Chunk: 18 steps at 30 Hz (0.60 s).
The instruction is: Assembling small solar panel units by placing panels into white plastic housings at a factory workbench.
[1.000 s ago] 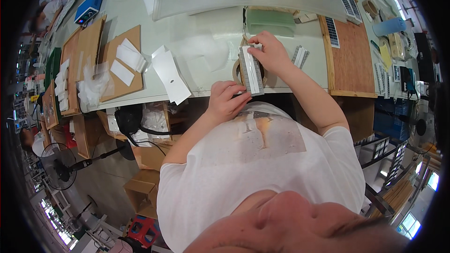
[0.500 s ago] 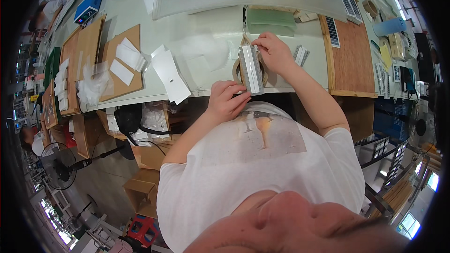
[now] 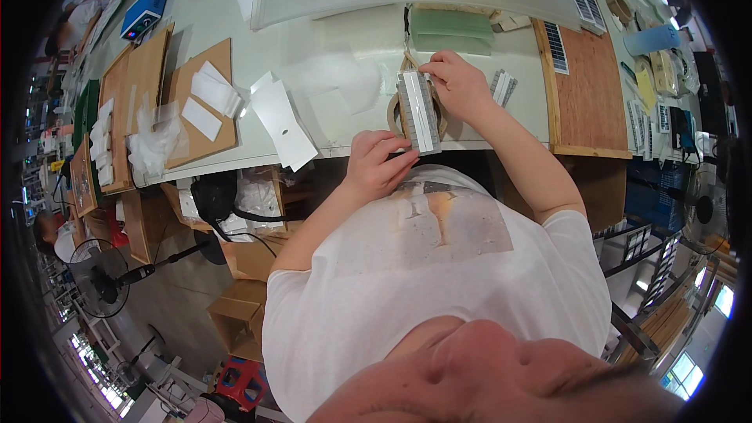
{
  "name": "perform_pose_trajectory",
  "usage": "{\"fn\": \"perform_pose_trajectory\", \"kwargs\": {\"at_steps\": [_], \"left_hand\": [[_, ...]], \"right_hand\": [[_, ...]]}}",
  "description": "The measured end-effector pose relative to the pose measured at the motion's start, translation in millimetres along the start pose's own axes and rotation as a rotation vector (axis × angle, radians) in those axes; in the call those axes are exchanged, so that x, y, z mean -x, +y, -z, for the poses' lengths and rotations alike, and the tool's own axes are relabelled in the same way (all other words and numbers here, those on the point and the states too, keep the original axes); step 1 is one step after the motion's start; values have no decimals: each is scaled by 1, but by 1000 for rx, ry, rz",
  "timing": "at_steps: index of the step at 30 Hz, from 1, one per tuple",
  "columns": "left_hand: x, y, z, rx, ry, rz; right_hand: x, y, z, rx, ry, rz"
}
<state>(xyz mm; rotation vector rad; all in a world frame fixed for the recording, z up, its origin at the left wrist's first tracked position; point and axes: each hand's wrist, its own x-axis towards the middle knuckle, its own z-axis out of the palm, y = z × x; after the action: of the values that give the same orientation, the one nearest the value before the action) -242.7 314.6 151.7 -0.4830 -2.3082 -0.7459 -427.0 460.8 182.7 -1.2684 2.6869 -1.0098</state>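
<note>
while both hands close on one thing, the grip is split between its two ends: the right hand [image 3: 462, 86] has its fingers curled over the far upper end of a long grey strip [image 3: 418, 112], and the left hand [image 3: 376, 163] pinches the near lower end with fingers bent shut against it. the strip is a narrow ribbed piece with a pale band down its middle, and its long axis runs from the person's body outward, slightly tilted, so one end points toward the chest and the other toward the back of the surface [image 3: 345, 39]. it lies between the two hands, right at the near edge of the surface, over a brown tape roll [image 3: 394, 115] that shows beside and under it. the left hand is the nearer one to the body and sits partly off the edge; the right hand lies farther in. just beyond the right hand is a green pad [image 3: 453, 29], and a few small grey pieces [image 3: 502, 86] lie just beside its wrist. to the right lies a brown board [image 3: 591, 94]. to the left, well apart, lie white sheets [image 3: 283, 119], cardboard panels [image 3: 196, 102] and crumpled clear plastic [image 3: 154, 141].
</note>
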Motion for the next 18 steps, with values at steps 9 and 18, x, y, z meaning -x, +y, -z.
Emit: {"fn": "perform_pose_trajectory", "kwargs": {"at_steps": [9, 18], "left_hand": [[-10, 8, 8, -2, 39, 14], [-7, -8, 124, -525, -111, 582]], "right_hand": [[1, -3, 3, -14, 6, 18], [17, 3, 26, -141, 110, -60]]}}
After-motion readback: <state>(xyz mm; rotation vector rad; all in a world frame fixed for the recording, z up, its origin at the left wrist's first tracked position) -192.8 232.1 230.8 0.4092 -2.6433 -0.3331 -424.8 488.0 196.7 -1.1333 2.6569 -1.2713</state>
